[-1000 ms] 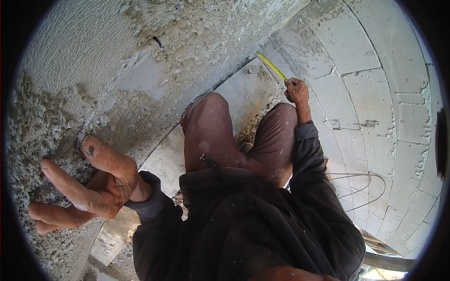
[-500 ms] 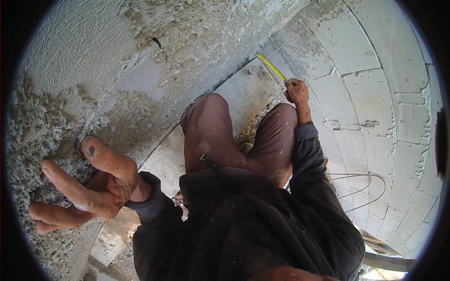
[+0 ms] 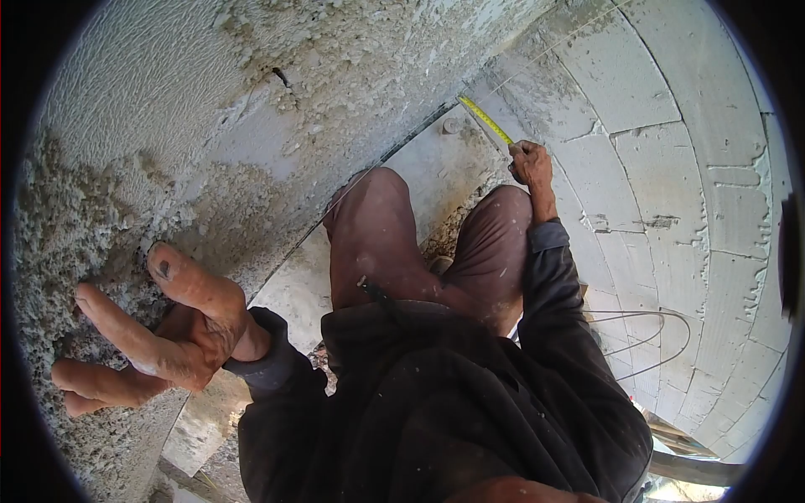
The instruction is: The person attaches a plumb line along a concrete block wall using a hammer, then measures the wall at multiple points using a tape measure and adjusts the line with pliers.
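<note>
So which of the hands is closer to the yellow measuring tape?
Right. The right hand holds the lower end of the visible yellow tape; the left hand is far from it, open near the rough wall.

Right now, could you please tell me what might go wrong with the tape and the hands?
First, the yellow tape measure could slip or shift at its far end, since only the right hand holds it and no hand steadies that end near the rough wall.

Second, the left hand is bare beside the wall's coarse surface, so it might get scraped if it leans there.
</note>
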The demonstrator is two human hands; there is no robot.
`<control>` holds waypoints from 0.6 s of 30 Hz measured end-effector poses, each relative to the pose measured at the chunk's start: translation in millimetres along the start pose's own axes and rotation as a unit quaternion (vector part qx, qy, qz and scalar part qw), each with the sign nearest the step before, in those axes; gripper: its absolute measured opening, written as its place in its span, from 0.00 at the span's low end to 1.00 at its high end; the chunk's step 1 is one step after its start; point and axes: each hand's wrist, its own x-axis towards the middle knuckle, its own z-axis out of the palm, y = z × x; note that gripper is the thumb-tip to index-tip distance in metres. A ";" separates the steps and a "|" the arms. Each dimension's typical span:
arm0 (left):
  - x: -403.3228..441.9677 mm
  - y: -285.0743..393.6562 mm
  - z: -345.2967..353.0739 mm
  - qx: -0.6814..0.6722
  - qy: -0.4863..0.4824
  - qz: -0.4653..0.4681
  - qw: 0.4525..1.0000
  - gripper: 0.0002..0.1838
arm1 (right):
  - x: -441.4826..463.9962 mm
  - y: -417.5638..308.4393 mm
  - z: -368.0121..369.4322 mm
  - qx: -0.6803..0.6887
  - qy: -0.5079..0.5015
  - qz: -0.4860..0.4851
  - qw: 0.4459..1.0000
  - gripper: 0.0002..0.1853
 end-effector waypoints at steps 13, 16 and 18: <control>-0.1 -1.8 -0.2 -0.026 -0.004 0.006 1.000 0.31 | 1.1 1.0 1.2 0.000 0.003 0.005 1.000 0.17; 1.3 -1.4 2.9 -0.031 0.012 0.004 0.999 0.29 | 1.7 2.6 1.9 0.002 0.003 0.005 1.000 0.17; 2.9 -1.9 5.0 -0.038 0.029 0.002 0.999 0.27 | 0.3 -0.2 0.5 0.005 0.003 0.005 1.000 0.17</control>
